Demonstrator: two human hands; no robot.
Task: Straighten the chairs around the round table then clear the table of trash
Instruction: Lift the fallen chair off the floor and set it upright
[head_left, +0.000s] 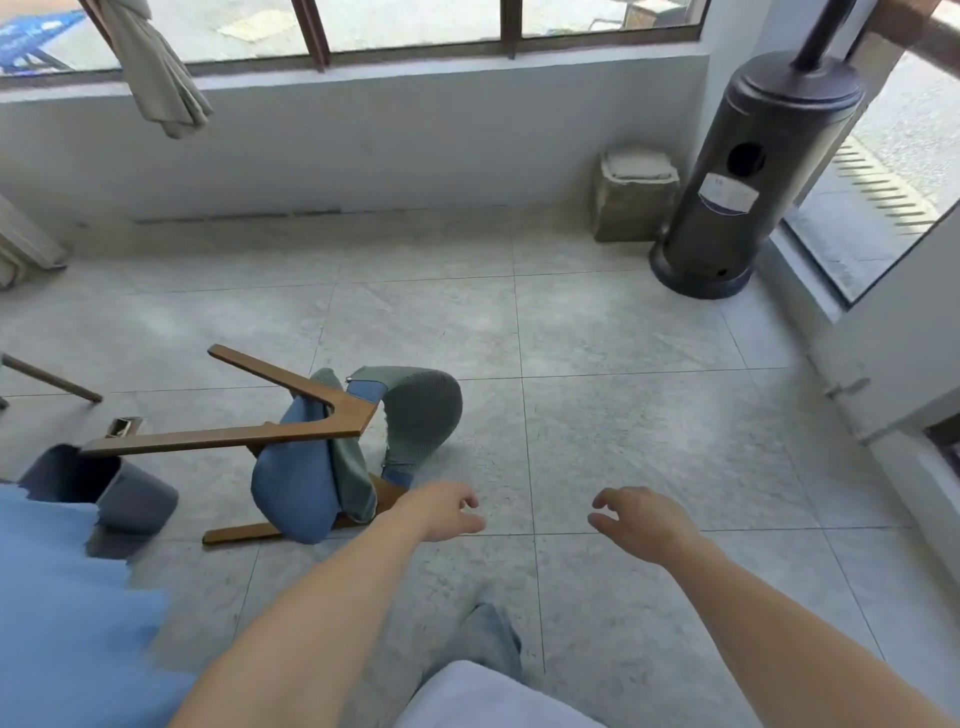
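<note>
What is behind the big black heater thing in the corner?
Behind the black heater you can see the white wall corner, and to its left a lumpy grey block on the floor. The heater's body hides whatever lies right behind its base.

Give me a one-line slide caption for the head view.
Both hands, left and right, reach empty toward a toppled wooden chair on the tiled floor.

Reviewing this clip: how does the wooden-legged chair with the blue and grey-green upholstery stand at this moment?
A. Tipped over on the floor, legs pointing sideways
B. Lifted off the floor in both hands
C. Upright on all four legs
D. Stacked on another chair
A: the chair lies toppled on the tiled floor, its wooden legs sticking out sideways, and neither the left hand nor the right hand holds it.
</note>
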